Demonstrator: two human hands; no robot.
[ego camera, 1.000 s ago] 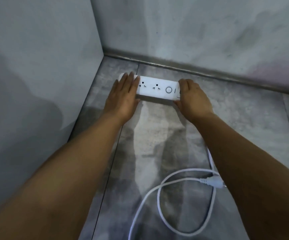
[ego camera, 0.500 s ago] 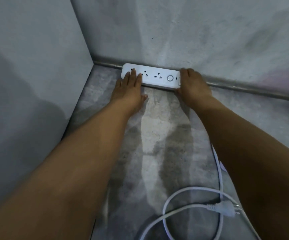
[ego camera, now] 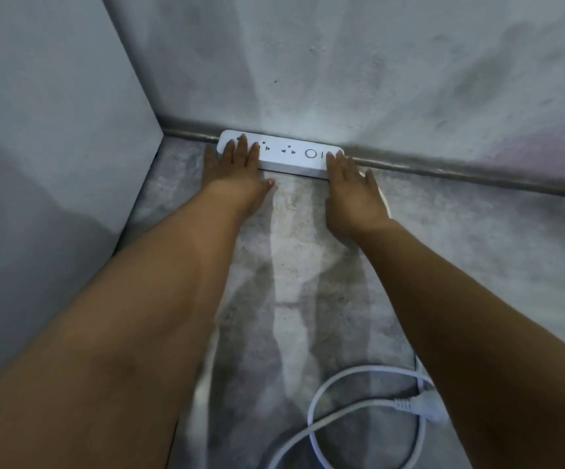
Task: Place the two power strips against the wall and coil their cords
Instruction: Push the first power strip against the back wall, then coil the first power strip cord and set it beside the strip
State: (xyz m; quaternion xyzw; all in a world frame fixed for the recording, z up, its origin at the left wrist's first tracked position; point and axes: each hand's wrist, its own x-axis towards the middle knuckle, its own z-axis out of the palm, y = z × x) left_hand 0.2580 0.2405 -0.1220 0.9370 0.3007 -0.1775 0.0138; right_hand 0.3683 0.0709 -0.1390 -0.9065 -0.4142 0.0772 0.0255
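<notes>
Head view looks down into a corner where a grey concrete floor [ego camera: 308, 265] meets a pale, stained wall [ego camera: 342, 79] at the top of the frame. A white power strip [ego camera: 287, 154] lies flat on the floor in the upper centre of the frame. Its long back edge is against the foot of the wall and its sockets and round switch face up. The left hand [ego camera: 237, 170] is spread flat, with straight fingers resting on top of the strip's left end and the thumb on the floor. The right hand [ego camera: 352, 191] is also flat with its fingers extended, and its fingertips touch the strip's right end. Neither hand grips anything. A white cord [ego camera: 310, 414] lies in a loose loop on the floor at the lower right, with its plug [ego camera: 419, 406] beside the right forearm.
</notes>
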